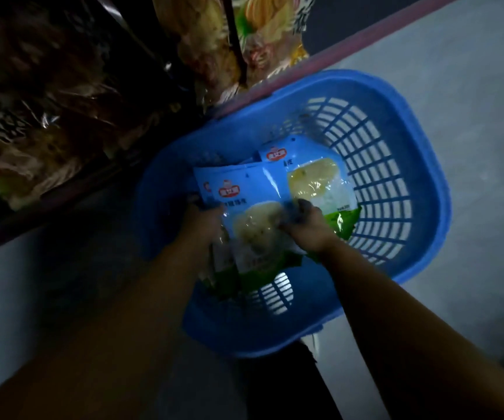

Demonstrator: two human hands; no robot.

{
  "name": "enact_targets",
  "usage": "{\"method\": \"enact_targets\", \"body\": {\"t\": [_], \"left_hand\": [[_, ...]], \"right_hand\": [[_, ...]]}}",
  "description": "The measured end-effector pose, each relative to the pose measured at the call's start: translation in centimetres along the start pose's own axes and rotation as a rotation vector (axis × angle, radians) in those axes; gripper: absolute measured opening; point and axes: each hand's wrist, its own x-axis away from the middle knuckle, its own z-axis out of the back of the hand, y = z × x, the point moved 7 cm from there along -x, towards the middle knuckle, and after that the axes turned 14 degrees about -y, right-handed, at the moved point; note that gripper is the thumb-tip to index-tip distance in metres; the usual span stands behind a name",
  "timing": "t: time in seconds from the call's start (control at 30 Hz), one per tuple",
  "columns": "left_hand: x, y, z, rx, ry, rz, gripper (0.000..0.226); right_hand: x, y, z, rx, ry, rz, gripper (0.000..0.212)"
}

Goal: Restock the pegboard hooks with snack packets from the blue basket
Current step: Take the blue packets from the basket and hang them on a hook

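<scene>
On the far left I see dark, shiny snack bags (pixel 41 122) hanging in rows. It is too dim to make out the hooks. Brighter yellow bags (pixel 263 34) hang at the top.

Next comes my left hand (pixel 203 221). It reaches into the blue basket (pixel 420 237) and its grip is closed on the left edge of a small bunch of snack packets (pixel 253 225). My right hand (pixel 307 228) is just beside it, pinching the right side of the front packet. One more packet (pixel 314 180) lies behind, leaning on the basket wall.

Here is what could go wrong, I think. The packets are smooth and slippery, and they sit one on top of another. If I lift them all at once, one could slide out and fall on the floor (pixel 472 101). It is also very dark, so I might miss the small hanging hole at the top of a packet. If I squeeze too hard, the soft food inside could get squashed.

The packets are light blue at the top with a red label. There is a clear window in the middle that shows pale yellow food. The bottom is green, like leaves. They look flat, thin and bendy. The basket is on the floor, close to the shelf, and it is mostly bare on the right side.
</scene>
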Motion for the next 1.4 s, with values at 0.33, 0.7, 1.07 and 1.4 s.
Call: {"method": "enact_targets", "body": {"t": [0.33, 0.7, 1.07, 1.4], "left_hand": [[-1.6, 0.6, -0.9, 0.145, -0.146, -0.087, 0.012], [15.0, 9.4, 3.2, 0.292, -0.136, -0.391, 0.004], [51.9, 26.3, 17.5, 0.478, 0.184, -0.709, 0.009], [76.6, 32.1, 33.1, 0.481, 0.578, -1.107, 0.011]], "right_hand": [[-0.5, 1.8, -2.9, -0.452, 0.162, -0.038, 0.046], [16.5, -9.9, 0.7, -0.663, 0.167, 0.345, 0.017], [48.4, -36.7, 3.1, -0.499, 0.229, 0.597, 0.017], [65.8, -59.7, -5.4, -0.286, -0.062, 1.046, 0.011]]}}
